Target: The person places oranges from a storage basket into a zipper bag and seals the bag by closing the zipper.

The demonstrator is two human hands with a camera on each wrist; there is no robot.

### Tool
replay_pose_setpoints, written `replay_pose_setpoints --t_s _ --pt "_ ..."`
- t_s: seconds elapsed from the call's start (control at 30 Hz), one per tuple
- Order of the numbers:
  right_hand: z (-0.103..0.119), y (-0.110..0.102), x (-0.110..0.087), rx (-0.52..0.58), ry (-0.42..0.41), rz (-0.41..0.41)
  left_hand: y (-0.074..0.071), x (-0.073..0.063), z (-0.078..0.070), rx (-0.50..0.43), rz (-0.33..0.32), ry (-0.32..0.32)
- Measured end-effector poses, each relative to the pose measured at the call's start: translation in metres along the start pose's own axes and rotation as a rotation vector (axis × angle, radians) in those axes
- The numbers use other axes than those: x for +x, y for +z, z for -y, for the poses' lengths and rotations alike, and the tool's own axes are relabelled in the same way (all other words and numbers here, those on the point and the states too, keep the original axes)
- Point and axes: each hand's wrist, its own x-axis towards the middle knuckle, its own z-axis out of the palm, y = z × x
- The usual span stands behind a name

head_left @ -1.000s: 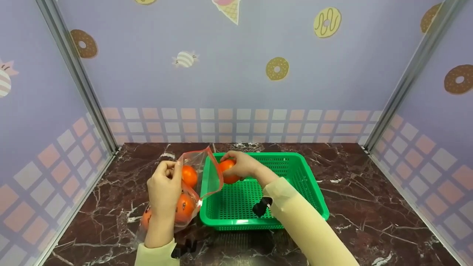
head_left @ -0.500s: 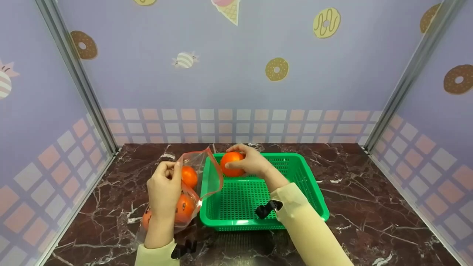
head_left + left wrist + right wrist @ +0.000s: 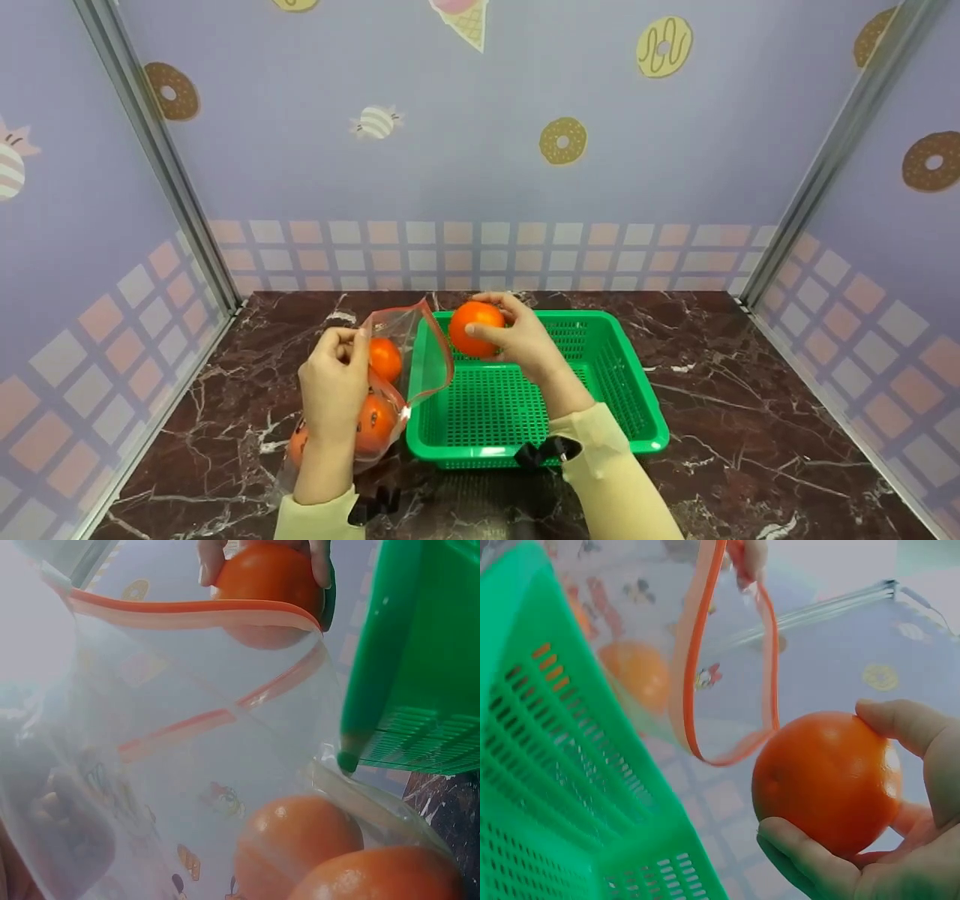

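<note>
My right hand (image 3: 521, 341) grips an orange (image 3: 478, 328) above the left part of a green plastic basket (image 3: 651, 409). Thumb and fingers wrap its sides in the right wrist view, where the orange (image 3: 829, 781) appears close to the mouth of a clear zip bag (image 3: 694, 690). At the left, my left hand (image 3: 334, 382) pinches the orange-red rim of that zip bag (image 3: 431, 367), whose mouth gapes toward the basket. Several oranges lie inside the bag; one bagged orange (image 3: 296, 840) shows in the left wrist view. My left fingertips are partly hidden.
The basket stands on a dark marbled tabletop (image 3: 750, 450), right beside the bag. Purple printed panels (image 3: 480, 180) with metal corner posts (image 3: 825, 157) enclose the back and sides. Small black devices sit at both wrists.
My right hand has raised the orange out of the basket area beside the bag's mouth, shifting it slightly right and turning it. The left hand and bag stay still.
</note>
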Motion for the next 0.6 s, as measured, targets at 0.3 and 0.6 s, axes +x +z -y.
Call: replay_pose_setpoints --t_s 0.3,0.6 --pt "0.001 0.011 -0.018 0.162 -0.076 -0.043 -0.001 0.0 -0.001 0.009 0.008 -0.006" --pt "-0.001 0.026 -0.028 0.139 -0.073 -0.02 -0.001 0.0 -0.001 0.002 -0.004 -0.012"
